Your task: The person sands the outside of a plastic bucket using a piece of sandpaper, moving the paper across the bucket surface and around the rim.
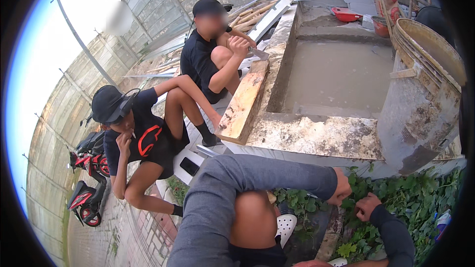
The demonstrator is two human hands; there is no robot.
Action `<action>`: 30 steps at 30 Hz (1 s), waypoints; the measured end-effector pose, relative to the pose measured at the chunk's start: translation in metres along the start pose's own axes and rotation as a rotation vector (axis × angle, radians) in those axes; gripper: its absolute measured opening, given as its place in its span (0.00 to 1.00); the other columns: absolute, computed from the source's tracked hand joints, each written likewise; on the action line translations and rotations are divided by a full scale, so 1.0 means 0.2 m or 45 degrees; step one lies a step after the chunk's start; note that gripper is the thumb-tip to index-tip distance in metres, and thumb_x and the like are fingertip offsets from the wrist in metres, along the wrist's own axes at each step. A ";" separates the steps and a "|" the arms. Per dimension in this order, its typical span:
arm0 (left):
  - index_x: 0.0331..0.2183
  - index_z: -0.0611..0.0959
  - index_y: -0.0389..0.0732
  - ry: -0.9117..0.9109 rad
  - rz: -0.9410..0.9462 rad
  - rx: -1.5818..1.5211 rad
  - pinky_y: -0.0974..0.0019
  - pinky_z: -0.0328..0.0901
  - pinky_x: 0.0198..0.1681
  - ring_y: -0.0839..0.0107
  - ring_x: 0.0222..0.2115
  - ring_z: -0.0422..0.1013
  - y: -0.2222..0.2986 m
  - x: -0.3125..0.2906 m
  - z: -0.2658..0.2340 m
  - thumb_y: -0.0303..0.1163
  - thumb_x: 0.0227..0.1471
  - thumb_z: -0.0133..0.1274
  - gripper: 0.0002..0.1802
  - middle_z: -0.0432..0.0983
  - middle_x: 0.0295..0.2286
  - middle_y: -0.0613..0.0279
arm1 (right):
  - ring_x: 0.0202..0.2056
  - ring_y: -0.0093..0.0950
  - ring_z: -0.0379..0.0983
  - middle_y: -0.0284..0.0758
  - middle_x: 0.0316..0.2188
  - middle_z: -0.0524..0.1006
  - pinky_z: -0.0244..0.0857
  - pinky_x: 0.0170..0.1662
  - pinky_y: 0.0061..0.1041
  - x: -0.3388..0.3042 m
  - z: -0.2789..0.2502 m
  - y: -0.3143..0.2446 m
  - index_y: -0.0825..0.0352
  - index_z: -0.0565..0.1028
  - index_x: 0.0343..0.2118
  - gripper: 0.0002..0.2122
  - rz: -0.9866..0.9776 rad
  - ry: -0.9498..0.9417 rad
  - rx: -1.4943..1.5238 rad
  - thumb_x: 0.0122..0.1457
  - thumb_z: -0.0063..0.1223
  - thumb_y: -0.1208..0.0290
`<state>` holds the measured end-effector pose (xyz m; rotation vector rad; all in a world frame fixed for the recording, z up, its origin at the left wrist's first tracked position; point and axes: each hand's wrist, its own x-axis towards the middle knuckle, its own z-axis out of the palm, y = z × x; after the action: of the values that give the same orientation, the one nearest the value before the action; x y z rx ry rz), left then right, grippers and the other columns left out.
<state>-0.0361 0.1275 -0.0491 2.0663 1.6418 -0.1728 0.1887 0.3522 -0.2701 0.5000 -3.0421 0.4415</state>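
My left arm, in a grey sleeve (277, 170), lies across my bent knee (254, 220). At its end my left hand (340, 187) hangs with fingers curled in, and nothing shows in it. Close by on the right, my right hand (368, 206) is loosely closed, its dark sleeve (395, 232) coming up from the lower right; no object shows in it either. The two hands are apart, above green leafy plants (415, 200) and a narrow dirty board (330, 235). White clogs (285, 227) show below my knee.
Ahead stands a low trough (316, 136) holding grey, wet mix (341, 76). A splattered bucket (420, 104) leans at its right. One co-worker (198, 64) holds a trowel (258, 54) by a wooden block (245, 101); another (128, 138) squats left, near a phone (189, 166).
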 end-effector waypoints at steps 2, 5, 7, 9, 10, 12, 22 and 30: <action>0.31 0.84 0.50 -0.033 0.091 0.460 0.53 0.67 0.46 0.58 0.34 0.81 -0.09 0.18 0.19 0.47 0.52 0.60 0.12 0.84 0.28 0.64 | 0.25 0.36 0.75 0.32 0.19 0.77 0.64 0.42 0.38 -0.01 -0.07 -0.02 0.55 0.77 0.21 0.03 0.076 -0.015 0.038 0.40 0.55 0.67; 0.33 0.85 0.51 0.043 0.226 0.151 0.53 0.64 0.50 0.60 0.38 0.81 -0.19 0.16 0.43 0.45 0.50 0.61 0.11 0.85 0.34 0.62 | 0.30 0.34 0.74 0.31 0.24 0.76 0.64 0.44 0.39 -0.05 -0.20 -0.04 0.55 0.76 0.25 0.05 0.128 0.006 -0.001 0.42 0.58 0.66; 0.34 0.86 0.47 -0.478 0.126 -0.035 0.49 0.72 0.45 0.54 0.36 0.82 -0.18 0.11 0.46 0.45 0.53 0.60 0.13 0.85 0.29 0.58 | 0.36 0.32 0.73 0.30 0.29 0.76 0.64 0.47 0.38 -0.05 -0.20 -0.06 0.55 0.77 0.30 0.09 0.001 -0.053 -0.115 0.45 0.62 0.64; 0.38 0.88 0.48 -0.497 -0.043 -0.138 0.48 0.73 0.42 0.51 0.35 0.83 -0.26 0.03 0.59 0.46 0.54 0.59 0.15 0.86 0.30 0.55 | 0.41 0.30 0.73 0.28 0.34 0.75 0.64 0.50 0.38 0.01 -0.18 -0.05 0.56 0.77 0.35 0.12 -0.151 -0.128 -0.284 0.48 0.66 0.62; 0.41 0.87 0.49 -0.525 -0.078 -0.063 0.48 0.74 0.44 0.49 0.37 0.82 -0.28 0.01 0.59 0.48 0.55 0.58 0.18 0.86 0.31 0.54 | 0.44 0.29 0.72 0.27 0.37 0.75 0.64 0.51 0.38 0.03 -0.20 -0.05 0.56 0.77 0.37 0.14 -0.193 -0.153 -0.345 0.50 0.68 0.61; 0.45 0.87 0.50 -0.447 -0.044 0.016 0.47 0.72 0.48 0.49 0.39 0.82 -0.25 0.02 0.52 0.51 0.55 0.58 0.20 0.86 0.33 0.54 | 0.44 0.28 0.72 0.27 0.36 0.74 0.65 0.51 0.36 -0.01 -0.22 -0.03 0.55 0.77 0.39 0.13 -0.221 -0.090 -0.397 0.51 0.66 0.63; 0.44 0.85 0.40 -0.534 -0.007 -0.116 0.43 0.71 0.49 0.47 0.41 0.81 -0.21 0.14 0.49 0.54 0.61 0.52 0.26 0.85 0.37 0.47 | 0.42 0.26 0.72 0.26 0.40 0.75 0.68 0.51 0.31 0.00 -0.44 -0.08 0.56 0.78 0.56 0.23 -0.194 0.213 -0.687 0.55 0.57 0.71; 0.51 0.85 0.49 -0.659 0.027 -0.088 0.47 0.73 0.50 0.48 0.43 0.81 -0.13 0.24 0.46 0.58 0.61 0.54 0.28 0.86 0.40 0.49 | 0.55 0.30 0.74 0.31 0.48 0.77 0.67 0.67 0.38 0.07 -0.84 -0.22 0.64 0.78 0.59 0.24 -0.250 0.388 -1.000 0.57 0.54 0.72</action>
<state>-0.0296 0.1334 -0.1562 1.7893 1.2862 -0.5814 0.1871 0.3557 -0.0965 0.5850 -2.5388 -0.6060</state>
